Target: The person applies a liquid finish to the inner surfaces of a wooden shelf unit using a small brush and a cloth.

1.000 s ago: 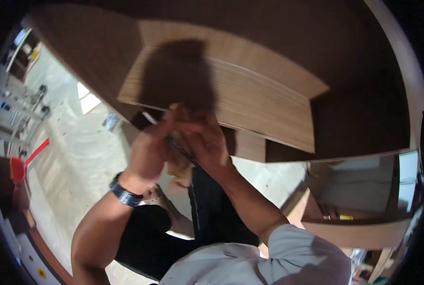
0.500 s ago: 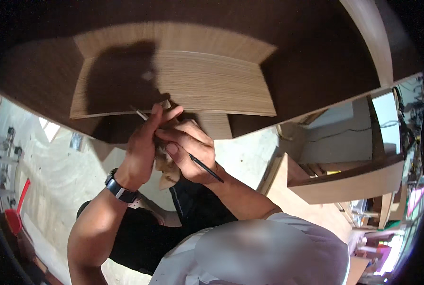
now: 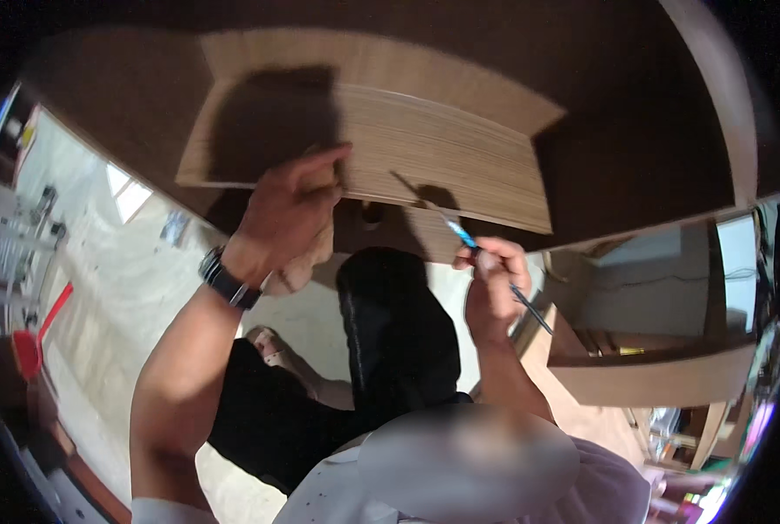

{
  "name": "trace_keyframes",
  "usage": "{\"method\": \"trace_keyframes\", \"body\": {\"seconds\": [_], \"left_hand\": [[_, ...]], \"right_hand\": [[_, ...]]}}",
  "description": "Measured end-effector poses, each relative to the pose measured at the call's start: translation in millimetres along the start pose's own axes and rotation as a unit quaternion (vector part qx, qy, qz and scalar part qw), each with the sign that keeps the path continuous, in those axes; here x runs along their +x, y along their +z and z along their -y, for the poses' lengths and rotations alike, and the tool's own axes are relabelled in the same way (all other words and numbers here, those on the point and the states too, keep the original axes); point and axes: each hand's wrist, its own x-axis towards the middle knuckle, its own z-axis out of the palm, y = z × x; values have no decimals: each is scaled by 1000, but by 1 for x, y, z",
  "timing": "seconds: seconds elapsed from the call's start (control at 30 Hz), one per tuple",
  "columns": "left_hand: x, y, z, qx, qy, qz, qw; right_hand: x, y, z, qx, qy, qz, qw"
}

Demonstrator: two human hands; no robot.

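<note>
We have our right hand [image 3: 496, 278] at the right, thumb and fingers pinched around a thin brush-like tool [image 3: 465, 236], its black handle end trailing past the palm and its slim tip slanting up-left, near the front edge of the wood-grain shelf board [image 3: 442, 148]. Our left hand [image 3: 289, 214] is at the left part of that edge, index finger stretched rightward and the others bent; a tan thing [image 3: 296, 269] shows beneath it, but we cannot tell whether it is gripped. A dark wristwatch [image 3: 230, 281] circles our left wrist. Below are our black trousers [image 3: 399, 332]; a red dustpan [image 3: 27, 354] is far left.
</note>
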Motion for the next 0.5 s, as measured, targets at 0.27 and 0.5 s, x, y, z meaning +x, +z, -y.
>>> {"method": "trace_keyframes", "body": {"seconds": [0.27, 0.5], "left_hand": [[-5, -28, 21, 39, -87, -80, 992], [-33, -22, 8, 56, -73, 47, 995]], "right_hand": [[6, 15, 1, -1, 19, 36, 999], [25, 36, -11, 25, 24, 100, 994]]}}
